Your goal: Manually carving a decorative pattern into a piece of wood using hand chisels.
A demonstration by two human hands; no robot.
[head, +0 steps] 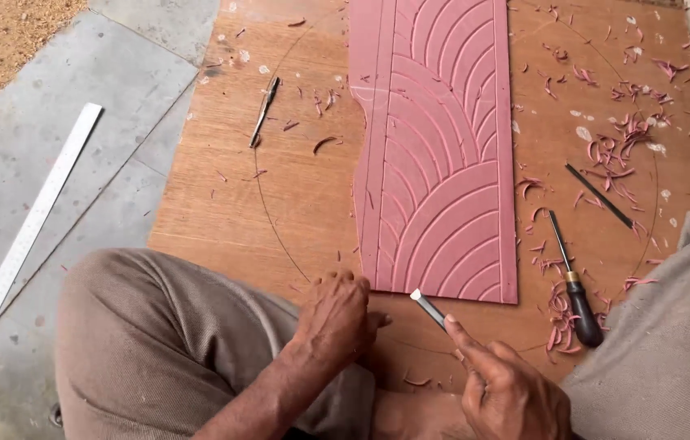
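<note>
A steel ruler (23,240) lies on the concrete floor (116,98) at far left, well apart from the work. Keep your left hand (337,314), fingers curled and pressed together, bearing down on the near left corner of the pink carved panel (434,155), which rests flat on the plywood board (296,187). Your right hand (508,391) pinches the chisel (429,308), its tip just beside the panel's near edge. Hold the blade at a low angle and push away from the steadying hand. A wooden-handled gouge (575,285) lies to the right among pink shavings (618,147), within reach.
</note>
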